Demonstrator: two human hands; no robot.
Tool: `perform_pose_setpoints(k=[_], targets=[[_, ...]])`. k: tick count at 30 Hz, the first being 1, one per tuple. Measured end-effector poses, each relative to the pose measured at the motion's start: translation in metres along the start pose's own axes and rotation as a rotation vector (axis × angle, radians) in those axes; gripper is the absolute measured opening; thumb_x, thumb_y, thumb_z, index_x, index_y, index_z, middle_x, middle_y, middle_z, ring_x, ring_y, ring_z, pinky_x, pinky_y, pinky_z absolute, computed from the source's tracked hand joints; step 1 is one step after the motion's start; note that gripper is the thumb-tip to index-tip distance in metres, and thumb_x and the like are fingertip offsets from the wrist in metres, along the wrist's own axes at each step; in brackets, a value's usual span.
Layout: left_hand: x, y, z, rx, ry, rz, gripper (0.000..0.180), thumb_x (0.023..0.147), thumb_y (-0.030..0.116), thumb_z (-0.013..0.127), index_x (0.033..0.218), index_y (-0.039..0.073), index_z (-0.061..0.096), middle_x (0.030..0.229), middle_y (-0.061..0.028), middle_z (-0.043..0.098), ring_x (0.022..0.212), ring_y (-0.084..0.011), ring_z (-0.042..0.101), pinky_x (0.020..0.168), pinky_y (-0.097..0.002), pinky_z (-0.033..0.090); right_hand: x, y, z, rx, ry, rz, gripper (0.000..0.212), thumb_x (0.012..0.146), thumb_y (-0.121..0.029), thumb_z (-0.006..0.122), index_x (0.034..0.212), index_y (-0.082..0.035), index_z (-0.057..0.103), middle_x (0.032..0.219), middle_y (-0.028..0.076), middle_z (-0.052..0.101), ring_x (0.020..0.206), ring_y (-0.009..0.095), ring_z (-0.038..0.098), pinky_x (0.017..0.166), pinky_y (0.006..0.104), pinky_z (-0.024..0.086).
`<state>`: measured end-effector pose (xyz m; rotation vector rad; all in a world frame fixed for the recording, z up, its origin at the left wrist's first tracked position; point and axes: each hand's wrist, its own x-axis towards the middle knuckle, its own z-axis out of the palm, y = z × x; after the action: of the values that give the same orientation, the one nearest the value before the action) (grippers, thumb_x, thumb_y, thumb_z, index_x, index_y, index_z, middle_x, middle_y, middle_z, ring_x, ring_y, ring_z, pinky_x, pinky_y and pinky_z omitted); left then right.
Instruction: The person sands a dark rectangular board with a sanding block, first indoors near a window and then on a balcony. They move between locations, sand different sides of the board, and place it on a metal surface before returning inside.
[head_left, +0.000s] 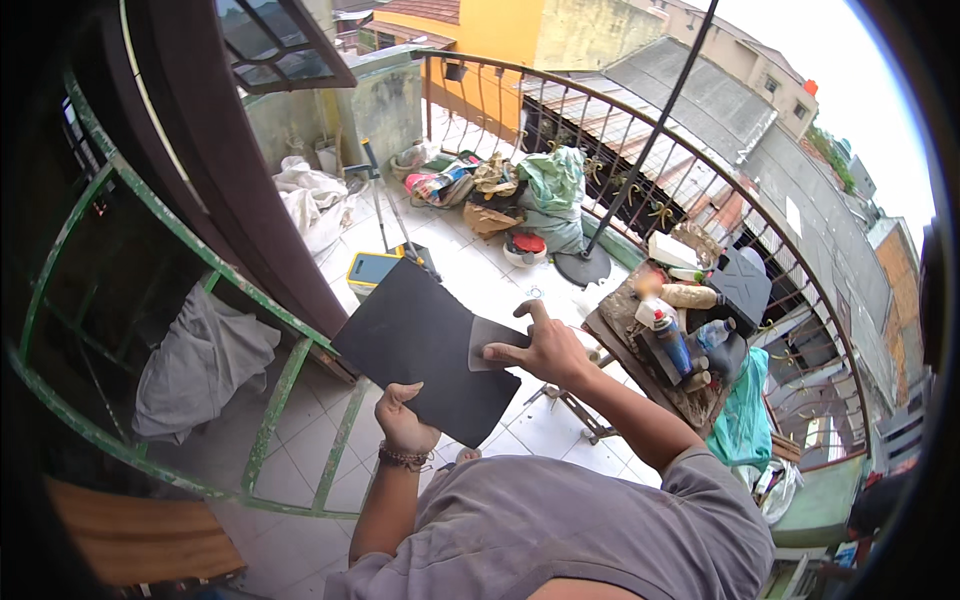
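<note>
A black rectangular sheet (405,335), like sandpaper, is held out in front of my body. My left hand (405,420) grips its lower edge, with the thumb on top and the other fingers hidden beneath. At the sheet's right side, my right hand (548,350) pinches a small grey flat piece (488,345) that lies against the black surface. Whether this piece is separate or a turned-over corner of the sheet, I cannot tell. The right thumb is on the grey piece, and the index finger is bent above it.
A green metal frame (268,410) stands at the left. To the right, a worn board (640,350) carries a spray can (670,340) and bottles. Beyond are a yellow-and-grey bucket (372,268), piled sacks (552,190) and a curved railing (690,145).
</note>
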<state>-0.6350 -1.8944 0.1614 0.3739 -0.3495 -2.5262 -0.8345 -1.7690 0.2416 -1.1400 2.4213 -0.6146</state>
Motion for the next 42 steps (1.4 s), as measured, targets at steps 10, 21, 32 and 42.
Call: perform_pose_setpoints(k=[10,21,32,42], targets=[[0.027,-0.007,0.007,0.104,-0.149,-0.100,0.054,0.076,0.026,0.058,0.122,-0.003,0.057,0.121,-0.0160,0.062,0.111,-0.0305,0.061,0.097,-0.0469,0.049,-0.007,0.027,-0.015,0.107,0.036,-0.010,0.090,0.077,-0.074,0.064,0.123,-0.001,0.041,0.088,0.024,0.067,0.087,0.043,0.066,0.077,0.0488,0.051],[0.046,-0.026,0.018,0.222,-0.138,-0.179,0.055,0.078,0.028,0.059,0.123,-0.003,0.057,0.121,-0.0163,0.062,0.111,-0.0325,0.060,0.100,-0.0474,0.047,-0.014,0.065,-0.018,0.172,0.164,0.055,0.090,0.074,-0.074,0.066,0.117,0.002,0.044,0.081,0.022,0.067,0.082,0.042,0.067,0.073,0.0488,0.052],[0.053,-0.022,0.020,0.243,-0.184,-0.228,0.053,0.080,0.028,0.057,0.122,-0.005,0.057,0.119,-0.0167,0.063,0.109,-0.0316,0.061,0.096,-0.0462,0.049,-0.032,0.058,-0.015,0.120,0.115,0.052,0.086,0.078,-0.073,0.063,0.115,0.003,0.045,0.083,0.022,0.068,0.082,0.041,0.068,0.072,0.0472,0.053],[0.054,-0.025,0.015,0.249,-0.212,-0.211,0.054,0.080,0.024,0.055,0.124,-0.007,0.055,0.120,-0.0180,0.063,0.109,-0.0331,0.062,0.097,-0.0470,0.048,-0.032,0.073,-0.028,0.154,0.127,0.148,0.092,0.076,-0.075,0.063,0.119,0.004,0.042,0.088,0.023,0.068,0.086,0.041,0.068,0.075,0.0477,0.054]])
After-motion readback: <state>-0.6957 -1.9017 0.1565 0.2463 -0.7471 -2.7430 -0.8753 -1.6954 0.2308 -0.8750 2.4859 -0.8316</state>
